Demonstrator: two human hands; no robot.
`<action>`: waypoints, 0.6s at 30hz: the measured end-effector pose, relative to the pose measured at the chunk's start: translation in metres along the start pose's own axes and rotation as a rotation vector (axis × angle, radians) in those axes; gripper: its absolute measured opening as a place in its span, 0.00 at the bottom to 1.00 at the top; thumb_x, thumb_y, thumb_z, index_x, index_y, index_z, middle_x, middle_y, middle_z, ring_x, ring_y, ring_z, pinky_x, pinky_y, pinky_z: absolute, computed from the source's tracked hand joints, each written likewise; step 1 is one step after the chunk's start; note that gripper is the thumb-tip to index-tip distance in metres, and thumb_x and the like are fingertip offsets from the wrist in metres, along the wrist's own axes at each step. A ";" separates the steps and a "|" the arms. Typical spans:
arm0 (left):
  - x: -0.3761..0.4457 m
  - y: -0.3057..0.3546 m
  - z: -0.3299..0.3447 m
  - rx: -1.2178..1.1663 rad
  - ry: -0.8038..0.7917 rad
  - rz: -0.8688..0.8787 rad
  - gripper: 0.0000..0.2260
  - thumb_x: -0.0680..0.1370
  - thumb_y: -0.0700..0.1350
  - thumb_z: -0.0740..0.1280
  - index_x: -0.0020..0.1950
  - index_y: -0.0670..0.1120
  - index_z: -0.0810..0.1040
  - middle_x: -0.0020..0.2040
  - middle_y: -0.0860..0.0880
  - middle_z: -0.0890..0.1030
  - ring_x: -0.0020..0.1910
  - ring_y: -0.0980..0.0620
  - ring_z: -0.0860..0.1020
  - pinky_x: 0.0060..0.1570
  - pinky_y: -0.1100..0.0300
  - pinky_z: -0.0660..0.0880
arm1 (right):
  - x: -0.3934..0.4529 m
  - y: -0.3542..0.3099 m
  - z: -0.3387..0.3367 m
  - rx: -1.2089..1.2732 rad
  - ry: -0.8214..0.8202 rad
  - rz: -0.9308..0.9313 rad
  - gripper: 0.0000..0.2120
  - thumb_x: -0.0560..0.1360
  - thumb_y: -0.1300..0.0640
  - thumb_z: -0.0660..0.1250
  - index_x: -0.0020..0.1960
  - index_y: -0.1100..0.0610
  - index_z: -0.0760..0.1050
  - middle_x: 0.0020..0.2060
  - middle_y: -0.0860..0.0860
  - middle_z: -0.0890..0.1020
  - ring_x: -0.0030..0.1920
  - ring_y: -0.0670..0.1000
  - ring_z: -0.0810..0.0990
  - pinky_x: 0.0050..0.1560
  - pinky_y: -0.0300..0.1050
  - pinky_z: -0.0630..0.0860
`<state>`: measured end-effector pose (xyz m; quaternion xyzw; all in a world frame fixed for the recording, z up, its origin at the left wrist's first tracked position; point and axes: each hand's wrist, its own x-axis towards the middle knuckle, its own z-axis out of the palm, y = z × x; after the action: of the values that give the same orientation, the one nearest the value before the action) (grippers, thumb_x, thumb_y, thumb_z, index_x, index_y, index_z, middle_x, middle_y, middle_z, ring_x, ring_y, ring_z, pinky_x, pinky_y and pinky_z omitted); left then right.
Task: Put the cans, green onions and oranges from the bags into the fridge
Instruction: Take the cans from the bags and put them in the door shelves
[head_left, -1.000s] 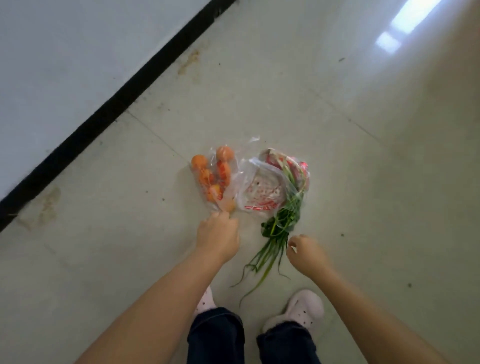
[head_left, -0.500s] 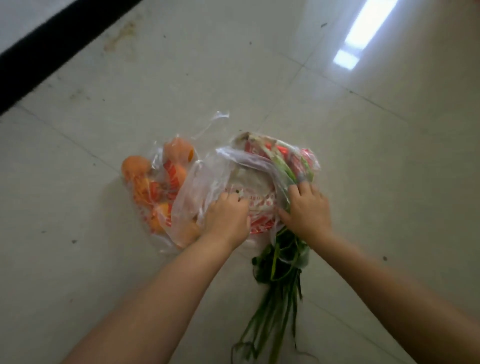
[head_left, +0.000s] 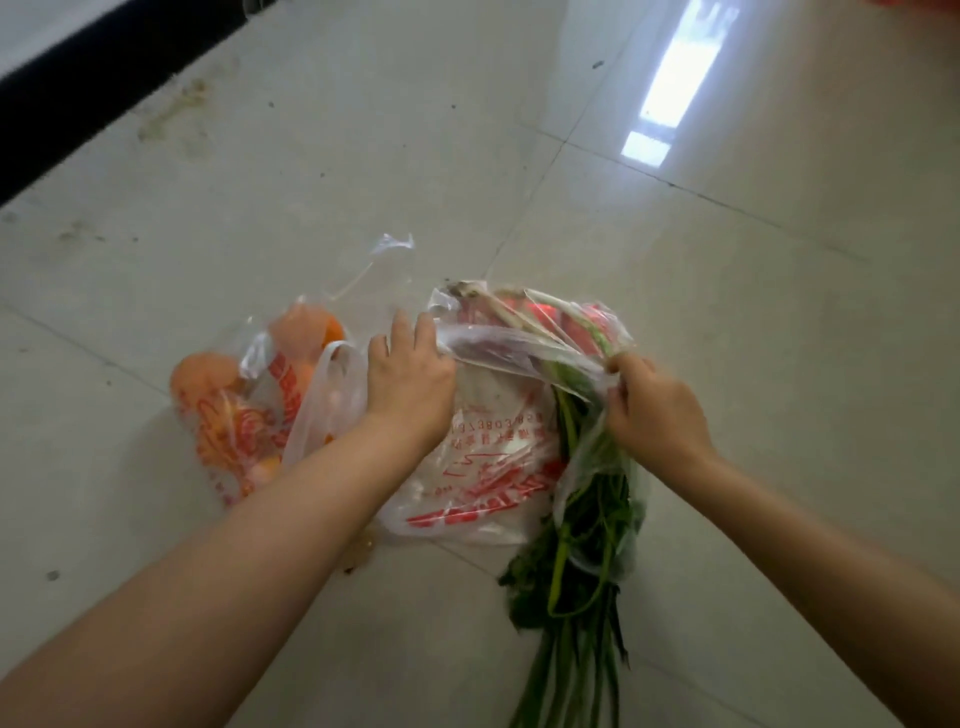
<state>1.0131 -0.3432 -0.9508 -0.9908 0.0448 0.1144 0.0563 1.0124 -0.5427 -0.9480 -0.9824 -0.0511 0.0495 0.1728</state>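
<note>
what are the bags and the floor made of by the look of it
Bag with green onions: thin clear plastic film, glossy, red print; it crinkles and stretches between the left hand and right hand. Bag of oranges: the same see-through film. Floor: likely glazed ceramic or polished stone tile; grout lines, mirror-like glare.

Both hands have moved apart since half a second ago: the left hand (head_left: 410, 374) and right hand (head_left: 655, 410) now pinch the bag (head_left: 498, 457) and stretch its mouth open.

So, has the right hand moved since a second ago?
Yes, the right hand went forward, from beside the green onions to the printed bag, which it now pinches.
</note>
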 end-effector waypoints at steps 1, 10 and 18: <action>0.004 -0.002 0.001 -0.005 0.006 -0.013 0.14 0.76 0.38 0.61 0.62 0.42 0.74 0.74 0.41 0.58 0.73 0.40 0.56 0.66 0.50 0.64 | 0.003 0.007 -0.004 -0.002 0.013 0.014 0.14 0.76 0.66 0.58 0.60 0.64 0.71 0.49 0.63 0.79 0.45 0.63 0.78 0.40 0.48 0.69; 0.030 -0.006 -0.036 -0.141 0.118 0.073 0.17 0.77 0.34 0.58 0.66 0.40 0.69 0.61 0.41 0.72 0.57 0.40 0.74 0.49 0.52 0.72 | -0.006 -0.009 0.002 0.070 0.179 -0.390 0.06 0.67 0.69 0.65 0.43 0.66 0.78 0.36 0.59 0.81 0.37 0.55 0.78 0.36 0.40 0.74; 0.035 -0.021 -0.050 -0.047 0.328 0.305 0.19 0.69 0.25 0.60 0.58 0.36 0.72 0.51 0.37 0.75 0.46 0.37 0.76 0.26 0.57 0.59 | 0.030 -0.023 0.001 -0.226 -0.213 -0.698 0.16 0.62 0.65 0.75 0.50 0.60 0.81 0.49 0.55 0.84 0.52 0.54 0.82 0.52 0.43 0.79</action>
<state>1.0602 -0.3311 -0.9083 -0.9790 0.1997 -0.0399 0.0072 1.0402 -0.5173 -0.9431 -0.9080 -0.4056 0.0835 0.0636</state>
